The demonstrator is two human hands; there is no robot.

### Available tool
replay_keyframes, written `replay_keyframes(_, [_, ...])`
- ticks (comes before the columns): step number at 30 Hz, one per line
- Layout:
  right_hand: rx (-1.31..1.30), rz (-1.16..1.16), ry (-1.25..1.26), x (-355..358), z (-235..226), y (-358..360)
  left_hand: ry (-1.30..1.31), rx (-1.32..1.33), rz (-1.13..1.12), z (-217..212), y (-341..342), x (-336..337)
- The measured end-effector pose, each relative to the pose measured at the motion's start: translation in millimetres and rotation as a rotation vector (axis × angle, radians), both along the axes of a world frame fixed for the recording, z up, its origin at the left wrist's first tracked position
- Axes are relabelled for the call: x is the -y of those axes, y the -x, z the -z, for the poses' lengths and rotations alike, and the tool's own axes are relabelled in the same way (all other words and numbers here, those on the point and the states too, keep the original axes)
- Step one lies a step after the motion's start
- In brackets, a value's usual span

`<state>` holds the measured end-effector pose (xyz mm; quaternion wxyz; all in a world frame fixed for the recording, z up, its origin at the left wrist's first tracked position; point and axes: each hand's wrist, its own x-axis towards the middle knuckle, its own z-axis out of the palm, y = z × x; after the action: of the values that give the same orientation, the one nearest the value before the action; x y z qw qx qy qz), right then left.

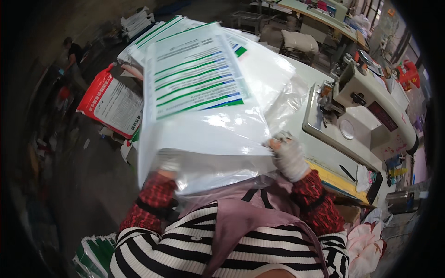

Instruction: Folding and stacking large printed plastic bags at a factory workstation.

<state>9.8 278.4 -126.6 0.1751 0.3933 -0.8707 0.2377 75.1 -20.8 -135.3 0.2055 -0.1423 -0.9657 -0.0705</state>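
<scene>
A large white plastic bag (232, 123) with green and blue printed stripes lies spread before me, its near edge lifted toward my body. My right hand (288, 156), in a pale glove, pinches the bag's near right corner. At the near left, my gloved left hand (169, 166) is smeared by motion and partly behind the bag's clear film, so its fingers do not show. Beneath and beyond are more white bags (160, 34) with green stripes, fanned on the table. Loose clear film (289, 104) shows along the right side of the bag.
To the right, a sewing machine (371, 99) stands on the tabletop, with a dark pen (347, 173) nearer me. A red and white bag (113, 102) is at the left. Beyond the table is a cushioned stool (300, 41). Another person (73, 53) is at the far left.
</scene>
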Motion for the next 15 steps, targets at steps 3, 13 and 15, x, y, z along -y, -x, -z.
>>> replay_keyframes(3, [0.041,-0.022,-0.05,-3,16,-4,-0.066,0.117,-0.182,-27,-45,67])
replay_keyframes(13, [-0.106,0.046,-0.178,25,18,9,-0.76,0.031,-0.417,-63,-67,73])
replay_keyframes(15, [-0.12,0.062,-0.199,25,17,6,-1.228,-0.331,-0.108,-63,-74,75])
